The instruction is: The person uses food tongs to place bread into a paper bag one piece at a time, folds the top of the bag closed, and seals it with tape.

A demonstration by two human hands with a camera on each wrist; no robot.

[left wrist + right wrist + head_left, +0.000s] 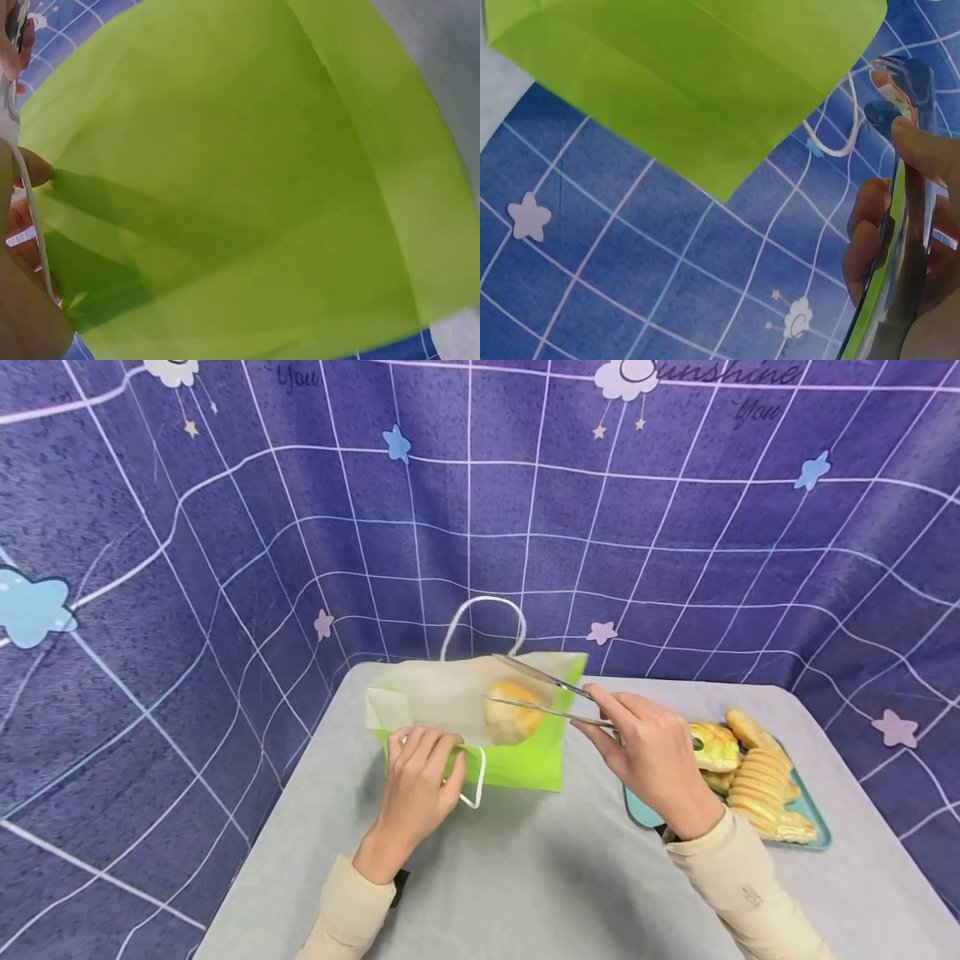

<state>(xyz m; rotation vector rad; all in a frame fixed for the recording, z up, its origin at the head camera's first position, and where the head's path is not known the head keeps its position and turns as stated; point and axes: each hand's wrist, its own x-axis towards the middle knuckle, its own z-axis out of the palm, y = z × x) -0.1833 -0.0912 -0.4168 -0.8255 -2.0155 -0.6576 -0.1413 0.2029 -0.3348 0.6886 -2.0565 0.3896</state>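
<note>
A green paper bag (525, 768) with a white inside stands on the table, its mouth spread wide. My left hand (422, 777) grips its near rim, beside a white cord handle (481, 781); the left wrist view is mostly green paper. Metal tongs (558, 683) are held in my right hand (656, 752), their arms spread apart over the bag's right side. A round golden bun (513, 727) shows at the bag's mouth, with the lower tong arm crossing over it. In the right wrist view, the tongs (911, 225) have parted tips.
On the right lies a teal tray (823, 831) of breads, among them a ridged loaf (757, 785) and a glazed pastry (714, 747), partly behind my right hand. A blue cloth (675, 527) with a grid pattern hangs around the pale table (525, 885).
</note>
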